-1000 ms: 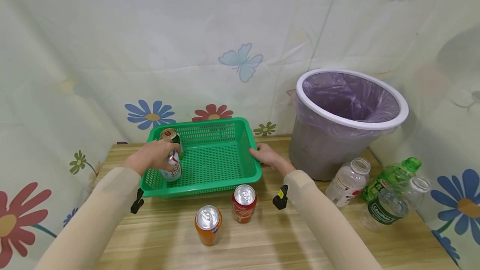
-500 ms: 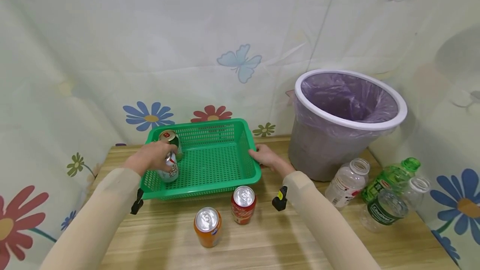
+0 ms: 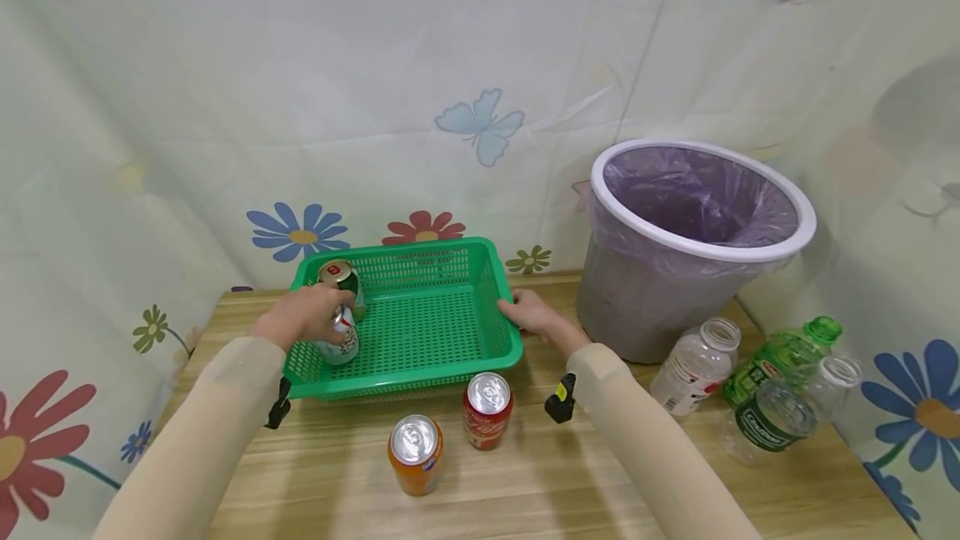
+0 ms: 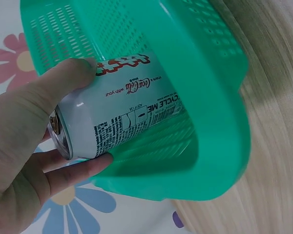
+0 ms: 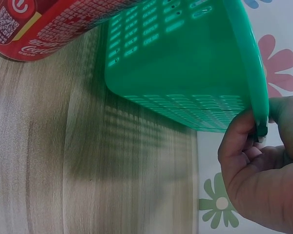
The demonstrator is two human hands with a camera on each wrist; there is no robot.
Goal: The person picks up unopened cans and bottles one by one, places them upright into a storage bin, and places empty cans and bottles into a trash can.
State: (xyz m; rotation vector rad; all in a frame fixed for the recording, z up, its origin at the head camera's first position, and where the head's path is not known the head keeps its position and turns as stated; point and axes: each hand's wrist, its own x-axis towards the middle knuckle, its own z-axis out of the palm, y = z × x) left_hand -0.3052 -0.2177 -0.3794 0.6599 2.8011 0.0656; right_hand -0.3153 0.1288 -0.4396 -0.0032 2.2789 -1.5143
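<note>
Inside the left end of a green plastic basket (image 3: 420, 327) stands a white Coca-Cola can (image 3: 342, 340). My left hand (image 3: 306, 315) holds it near its top; in the left wrist view the thumb lies along one side of the can (image 4: 129, 100) and the fingers on the other. Behind it, a dark green and gold can (image 3: 343, 277) stands in the basket's far left corner. My right hand (image 3: 531, 312) pinches the basket's right rim, thumb over the edge and fingers curled under it, as the right wrist view shows at the rim (image 5: 251, 63).
In front of the basket stand a red Coca-Cola can (image 3: 487, 413) and an orange Fanta can (image 3: 416, 457). A grey bin (image 3: 637, 298) with a purple liner is at the back right. Near it are a clear bottle (image 3: 696, 365), a green bottle (image 3: 780, 357) and a dark-labelled clear bottle (image 3: 780, 415).
The white can and my left hand have shifted slightly left within the basket, mostly in the first half second. My right hand keeps its grip on the rim.
</note>
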